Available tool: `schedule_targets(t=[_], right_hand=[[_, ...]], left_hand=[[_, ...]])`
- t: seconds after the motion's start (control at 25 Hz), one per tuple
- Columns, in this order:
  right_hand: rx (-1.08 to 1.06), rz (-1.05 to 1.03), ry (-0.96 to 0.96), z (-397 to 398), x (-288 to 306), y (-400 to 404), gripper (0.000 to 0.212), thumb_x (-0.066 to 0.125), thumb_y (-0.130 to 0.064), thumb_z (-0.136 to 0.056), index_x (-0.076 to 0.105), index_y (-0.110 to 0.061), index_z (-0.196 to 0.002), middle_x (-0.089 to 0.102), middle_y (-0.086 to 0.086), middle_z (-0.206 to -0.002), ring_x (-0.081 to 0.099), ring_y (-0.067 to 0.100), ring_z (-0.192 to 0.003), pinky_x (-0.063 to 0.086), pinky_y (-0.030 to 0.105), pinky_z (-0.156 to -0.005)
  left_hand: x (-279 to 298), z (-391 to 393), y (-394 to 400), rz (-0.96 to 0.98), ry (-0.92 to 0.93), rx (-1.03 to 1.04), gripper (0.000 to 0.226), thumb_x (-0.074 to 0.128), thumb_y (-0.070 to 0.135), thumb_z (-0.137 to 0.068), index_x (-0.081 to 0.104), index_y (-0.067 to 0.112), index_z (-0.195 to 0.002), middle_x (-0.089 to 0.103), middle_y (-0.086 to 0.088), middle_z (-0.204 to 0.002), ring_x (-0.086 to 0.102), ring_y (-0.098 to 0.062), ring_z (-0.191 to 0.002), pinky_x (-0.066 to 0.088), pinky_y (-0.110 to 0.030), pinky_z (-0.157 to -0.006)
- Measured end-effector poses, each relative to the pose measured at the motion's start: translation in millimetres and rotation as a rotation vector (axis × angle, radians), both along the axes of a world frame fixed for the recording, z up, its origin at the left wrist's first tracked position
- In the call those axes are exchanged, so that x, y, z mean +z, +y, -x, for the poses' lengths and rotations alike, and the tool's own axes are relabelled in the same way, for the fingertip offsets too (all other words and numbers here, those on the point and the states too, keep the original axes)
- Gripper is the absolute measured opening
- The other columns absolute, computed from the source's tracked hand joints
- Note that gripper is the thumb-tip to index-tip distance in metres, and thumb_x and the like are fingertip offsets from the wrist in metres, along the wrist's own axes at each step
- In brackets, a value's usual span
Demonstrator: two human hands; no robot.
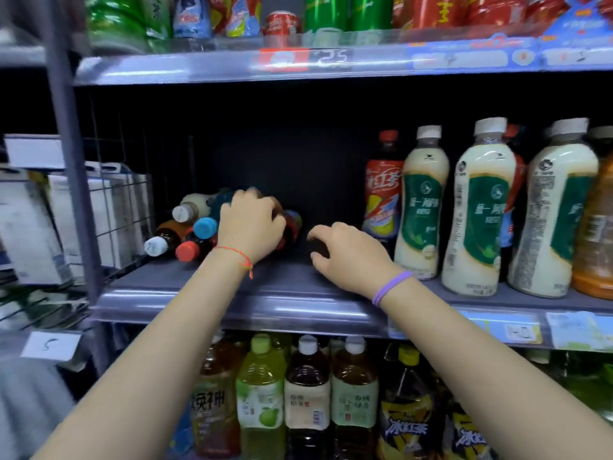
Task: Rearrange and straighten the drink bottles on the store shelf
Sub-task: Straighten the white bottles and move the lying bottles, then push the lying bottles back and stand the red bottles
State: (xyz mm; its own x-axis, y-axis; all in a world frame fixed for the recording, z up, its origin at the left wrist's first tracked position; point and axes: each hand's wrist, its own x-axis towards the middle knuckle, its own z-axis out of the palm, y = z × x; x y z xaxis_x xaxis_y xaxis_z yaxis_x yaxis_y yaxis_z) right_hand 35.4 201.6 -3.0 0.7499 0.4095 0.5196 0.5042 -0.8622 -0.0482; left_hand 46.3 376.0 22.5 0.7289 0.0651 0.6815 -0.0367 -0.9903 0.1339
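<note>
Several drink bottles lie on their sides in a pile at the left of the middle shelf, caps facing me. My left hand is on top of the pile, fingers curled over a lying bottle with a red label. My right hand hovers over the bare middle of the shelf, fingers apart and curled, holding nothing. To its right a red iced tea bottle stands upright. Beyond it stand three cream milk tea bottles with green labels and an orange bottle.
A grey upright post and a wire rack with white boxes bound the shelf on the left. Upright tea bottles fill the shelf below. Cans and bottles line the shelf above. Price tags run along the front edge.
</note>
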Motion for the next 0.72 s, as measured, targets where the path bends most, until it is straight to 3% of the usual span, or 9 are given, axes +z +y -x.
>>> schedule_targets(t=[0.16, 0.32, 0.4, 0.56, 0.64, 0.72], right_hand=[[0.037, 0.04, 0.216, -18, 2, 47, 0.053, 0.055, -0.037, -0.094, 0.04, -0.036, -0.145, 0.052, 0.016, -0.131, 0.053, 0.035, -0.121, 0.045, 0.039, -0.101], [0.003, 0.064, 0.3, -31, 12, 83, 0.054, 0.058, -0.026, -0.092, 0.044, -0.027, -0.144, 0.054, 0.014, -0.137, 0.053, 0.033, -0.123, 0.042, 0.032, -0.101], [-0.021, 0.056, 0.274, -29, 13, 92, 0.044, 0.057, -0.018, -0.089, 0.054, -0.026, -0.132, 0.062, 0.01, -0.126, 0.058, 0.031, -0.113, 0.048, 0.035, -0.095], [0.039, -0.102, 0.196, -13, 18, 94, 0.03, 0.053, -0.014, -0.087, 0.071, -0.032, -0.103, 0.066, -0.009, -0.101, 0.062, 0.016, -0.094, 0.05, 0.028, -0.084], [0.011, -0.122, 0.073, -10, 24, 88, 0.042, 0.05, -0.011, -0.085, 0.068, -0.037, -0.112, 0.067, -0.003, -0.112, 0.063, 0.021, -0.1, 0.053, 0.036, -0.087], [-0.141, 0.15, -0.039, -14, 27, 82, 0.056, 0.05, -0.011, -0.09, 0.05, -0.043, -0.136, 0.053, 0.006, -0.131, 0.053, 0.03, -0.117, 0.048, 0.042, -0.094]], left_hand=[[-16, 4, 49, -0.264, 0.097, 0.111, 0.047, 0.05, 0.051, -0.09, 0.058, 0.028, -0.13, 0.05, -0.012, -0.135, 0.041, -0.034, -0.128, 0.032, -0.047, -0.103], [-14, 10, 80, -0.199, 0.124, -0.054, 0.052, 0.058, 0.054, -0.084, 0.057, 0.031, -0.131, 0.043, -0.01, -0.142, 0.041, -0.037, -0.125, 0.041, -0.045, -0.099], [-19, 13, 87, -0.19, 0.102, -0.115, 0.048, 0.065, 0.051, -0.081, 0.062, 0.025, -0.122, 0.043, -0.009, -0.141, 0.04, -0.037, -0.122, 0.046, -0.044, -0.095], [-33, 12, 95, -0.115, 0.022, -0.186, 0.051, 0.076, 0.043, -0.073, 0.062, 0.012, -0.11, 0.039, -0.014, -0.14, 0.035, -0.036, -0.125, 0.048, -0.045, -0.092], [-35, 12, 95, -0.083, -0.021, -0.179, 0.053, 0.08, 0.04, -0.069, 0.058, 0.008, -0.105, 0.038, -0.016, -0.136, 0.036, -0.035, -0.122, 0.048, -0.043, -0.089], [-35, 13, 93, -0.082, -0.034, -0.129, 0.051, 0.08, 0.04, -0.069, 0.052, 0.009, -0.097, 0.037, -0.015, -0.13, 0.038, -0.033, -0.115, 0.044, -0.036, -0.082]])
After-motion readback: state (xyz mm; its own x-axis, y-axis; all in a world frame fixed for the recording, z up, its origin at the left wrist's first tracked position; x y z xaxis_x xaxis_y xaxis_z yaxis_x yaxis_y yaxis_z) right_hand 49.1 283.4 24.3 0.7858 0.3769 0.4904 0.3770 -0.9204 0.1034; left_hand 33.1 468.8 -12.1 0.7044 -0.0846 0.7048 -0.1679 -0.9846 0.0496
